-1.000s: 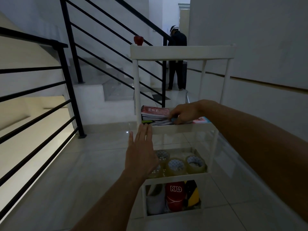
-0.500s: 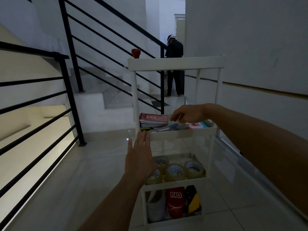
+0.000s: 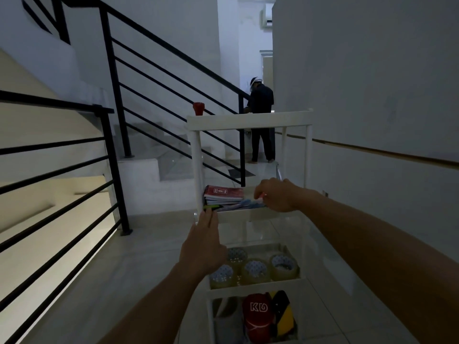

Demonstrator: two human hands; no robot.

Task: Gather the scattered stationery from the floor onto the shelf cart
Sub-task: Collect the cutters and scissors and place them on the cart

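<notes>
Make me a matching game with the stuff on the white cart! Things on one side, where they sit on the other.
Things:
1. red notebook
2. tape rolls
3. red cap
4. red cup

Places:
A. bottom shelf
B. top shelf
C. second shelf from the top, beside the right hand
D. third shelf from the top

Pairs: 1-C, 2-D, 3-A, 4-B
</notes>
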